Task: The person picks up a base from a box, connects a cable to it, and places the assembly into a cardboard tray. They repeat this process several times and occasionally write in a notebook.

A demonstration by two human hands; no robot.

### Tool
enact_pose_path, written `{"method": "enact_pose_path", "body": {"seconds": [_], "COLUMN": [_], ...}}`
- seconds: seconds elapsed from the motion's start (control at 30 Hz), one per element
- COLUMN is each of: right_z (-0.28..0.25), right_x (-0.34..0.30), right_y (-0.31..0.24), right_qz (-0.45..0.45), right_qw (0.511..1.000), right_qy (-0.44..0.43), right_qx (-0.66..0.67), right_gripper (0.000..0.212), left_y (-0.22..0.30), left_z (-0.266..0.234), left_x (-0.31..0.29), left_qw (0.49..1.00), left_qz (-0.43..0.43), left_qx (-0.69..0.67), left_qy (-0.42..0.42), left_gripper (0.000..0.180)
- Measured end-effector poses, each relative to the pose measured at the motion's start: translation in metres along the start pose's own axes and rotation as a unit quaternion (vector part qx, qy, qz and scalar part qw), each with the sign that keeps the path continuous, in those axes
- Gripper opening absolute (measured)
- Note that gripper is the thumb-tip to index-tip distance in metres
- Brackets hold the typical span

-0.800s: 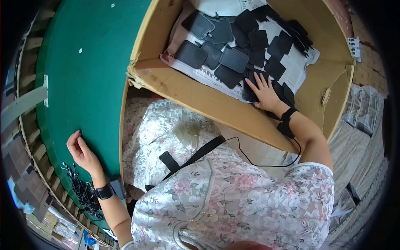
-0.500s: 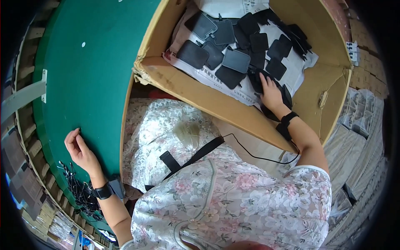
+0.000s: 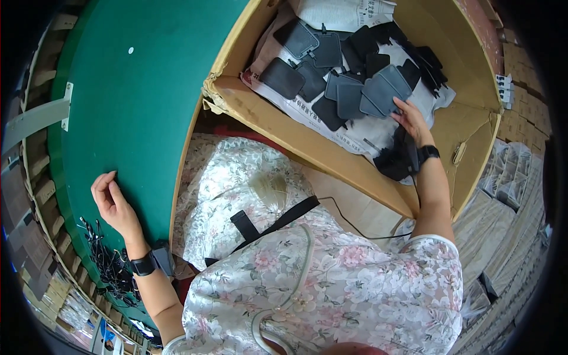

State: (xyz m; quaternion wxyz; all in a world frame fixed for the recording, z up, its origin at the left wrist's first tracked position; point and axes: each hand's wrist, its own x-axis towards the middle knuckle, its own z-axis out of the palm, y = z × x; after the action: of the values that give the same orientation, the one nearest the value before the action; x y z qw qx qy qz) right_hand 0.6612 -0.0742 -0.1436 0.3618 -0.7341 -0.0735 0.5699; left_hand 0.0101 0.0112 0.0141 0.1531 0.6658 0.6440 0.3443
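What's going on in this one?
A person works at a cardboard box. The right hand is inside it, its grip at the edge of some fanned, dark flat panels. More dark panels lie overlapping on printed paper in the box. The left hand is loosely curled at the green tabletop, near a bundle of black cables; whether it holds anything is unclear.

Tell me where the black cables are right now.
In the head view, the black cables lie at lower left on the green table, near the left hand.
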Motion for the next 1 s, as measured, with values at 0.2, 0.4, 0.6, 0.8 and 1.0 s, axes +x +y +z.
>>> {"method": "enact_pose_path", "body": {"seconds": [0.2, 0.4, 0.6, 0.8, 1.0], "right_z": [0.073, 0.153, 0.164, 0.151, 0.070], "right_x": [0.039, 0.035, 0.028, -0.063, -0.105], "right_y": [-0.005, -0.017, -0.033, -0.082, -0.116], "right_qz": [0.079, -0.031, -0.051, -0.134, -0.251], "right_qw": [0.994, 0.996, 0.995, 0.988, 0.961], "right_qy": [-0.014, 0.020, -0.073, -0.076, -0.066], "right_qx": [-0.069, 0.076, 0.043, -0.018, 0.092], "right_gripper": [0.066, 0.054, 0.061, 0.042, 0.040], "left_y": [0.003, 0.003, 0.003, 0.006, 0.064], "left_z": [0.000, -0.003, 0.000, -0.001, 0.055], "left_x": [-0.001, 0.002, 0.003, 0.004, 0.024], "left_qw": [1.000, 1.000, 1.000, 0.999, 0.979], "left_qz": [0.011, 0.017, 0.011, 0.027, -0.002], "left_qx": [0.014, 0.022, 0.005, 0.012, -0.199], "left_qy": [0.002, 0.009, 0.006, 0.028, -0.047], "left_gripper": [0.012, 0.012, 0.012, 0.012, 0.026]}}
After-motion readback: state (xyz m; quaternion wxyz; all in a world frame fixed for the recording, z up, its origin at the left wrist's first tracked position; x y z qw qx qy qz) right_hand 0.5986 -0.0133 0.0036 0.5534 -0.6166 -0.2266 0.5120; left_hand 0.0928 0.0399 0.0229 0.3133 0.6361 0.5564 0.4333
